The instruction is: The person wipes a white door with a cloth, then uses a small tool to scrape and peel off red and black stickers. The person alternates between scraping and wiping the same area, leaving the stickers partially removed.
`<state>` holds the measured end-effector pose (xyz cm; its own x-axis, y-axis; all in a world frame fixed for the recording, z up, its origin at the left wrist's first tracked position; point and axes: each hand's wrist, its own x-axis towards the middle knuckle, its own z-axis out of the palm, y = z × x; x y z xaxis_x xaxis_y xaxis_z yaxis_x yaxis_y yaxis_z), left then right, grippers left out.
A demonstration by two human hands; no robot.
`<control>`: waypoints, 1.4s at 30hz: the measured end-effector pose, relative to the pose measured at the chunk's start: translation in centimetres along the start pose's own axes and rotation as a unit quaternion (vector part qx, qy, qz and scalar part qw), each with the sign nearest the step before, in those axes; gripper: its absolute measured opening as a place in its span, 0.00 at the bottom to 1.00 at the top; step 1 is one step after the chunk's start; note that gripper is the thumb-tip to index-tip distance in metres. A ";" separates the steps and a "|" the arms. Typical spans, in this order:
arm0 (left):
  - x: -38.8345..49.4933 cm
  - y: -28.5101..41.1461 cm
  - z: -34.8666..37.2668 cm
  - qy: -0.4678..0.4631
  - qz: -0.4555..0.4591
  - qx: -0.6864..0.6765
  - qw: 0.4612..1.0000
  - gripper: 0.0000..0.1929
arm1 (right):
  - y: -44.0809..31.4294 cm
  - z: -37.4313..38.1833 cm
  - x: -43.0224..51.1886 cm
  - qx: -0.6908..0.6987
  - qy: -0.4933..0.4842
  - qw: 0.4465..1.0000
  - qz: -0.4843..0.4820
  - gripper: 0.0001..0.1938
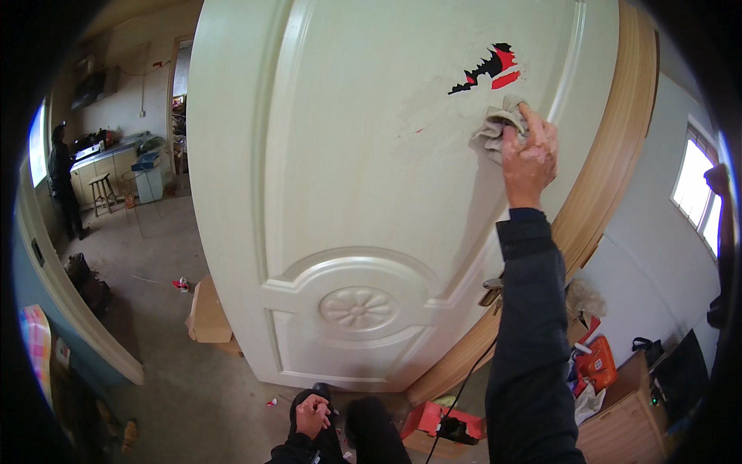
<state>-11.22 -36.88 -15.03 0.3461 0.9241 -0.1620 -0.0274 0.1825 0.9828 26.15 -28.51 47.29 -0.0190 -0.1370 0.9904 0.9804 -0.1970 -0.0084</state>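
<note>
A tall white panel door [359, 191] with a moulded flower rosette [356, 308] fills the middle of the view. Near its upper right, my right hand [530, 153] presses a crumpled grey-beige cloth [497, 130] to the surface. Torn remnants of a black and red sticker [490, 69] cling to the door just above the cloth, and faint smudges mark the paint to the left. My left hand [313, 415] hangs low near my leg, its fingers curled; whether they hold anything is unclear. The door's metal handle [493, 284] is partly covered by my right sleeve.
A cardboard box [210, 313] stands left of the door's lower edge. An open red box [443, 426] lies on the floor, with a black cable passing it. At right are an orange case [597, 364] and a wooden cabinet [626, 423]. Far left, a person [62, 180] stands at a counter.
</note>
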 end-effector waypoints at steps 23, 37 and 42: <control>0.3 -0.3 0.2 -0.007 0.005 0.042 0.999 0.08 | -4.2 0.4 -3.7 0.023 -0.020 0.999 -0.036 0.24; 0.3 -0.4 1.0 -0.013 0.030 0.052 0.998 0.08 | -3.4 -0.9 -1.9 0.073 -0.037 0.996 -0.036 0.23; 0.4 0.0 1.2 -0.003 0.030 0.042 0.999 0.09 | -7.5 0.6 -4.3 0.049 -0.010 0.996 -0.076 0.23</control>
<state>-10.01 -36.94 -14.96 0.3519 0.9304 -0.1027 0.0309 0.0982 0.9947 19.02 -25.89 43.12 -0.1652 -0.0943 0.9817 0.9810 -0.1185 0.1537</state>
